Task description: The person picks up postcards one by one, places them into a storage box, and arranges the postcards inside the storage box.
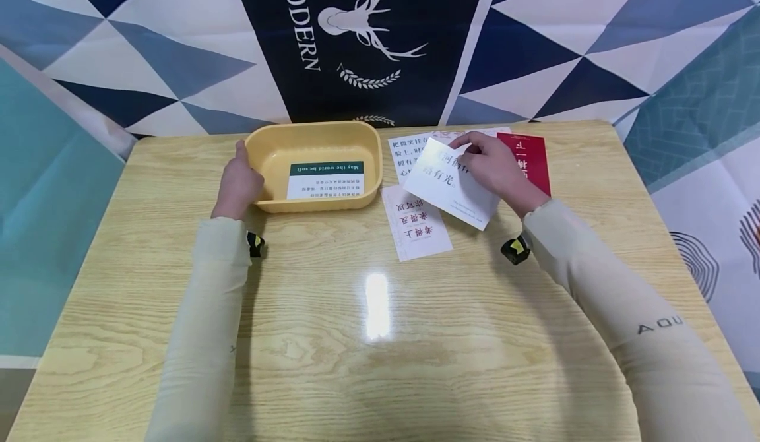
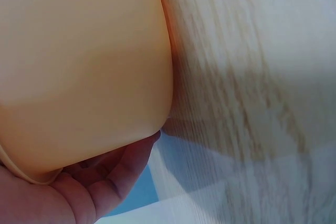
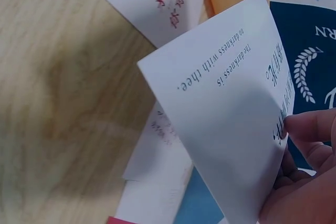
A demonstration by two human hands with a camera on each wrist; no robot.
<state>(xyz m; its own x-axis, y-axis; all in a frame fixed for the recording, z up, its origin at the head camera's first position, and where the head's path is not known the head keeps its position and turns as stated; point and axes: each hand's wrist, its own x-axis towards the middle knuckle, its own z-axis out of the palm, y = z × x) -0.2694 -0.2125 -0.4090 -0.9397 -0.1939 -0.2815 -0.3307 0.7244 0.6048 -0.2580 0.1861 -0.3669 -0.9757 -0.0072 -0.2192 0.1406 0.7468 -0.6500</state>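
Two hands busy, right hand (image 1: 495,165) pinching white card (image 1: 454,183) (tilted up), left hand (image 1: 237,181) cupping tub (image 1: 315,140) edge.

The head view looks down over the whole desk (image 1: 380,336); both wrist views sit close, each sharing its wood grain.

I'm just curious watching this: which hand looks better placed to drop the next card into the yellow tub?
Probably the right hand: it already pinches a white card lifted off the table beside the yellow tub. The left hand holds the tub's outer wall.
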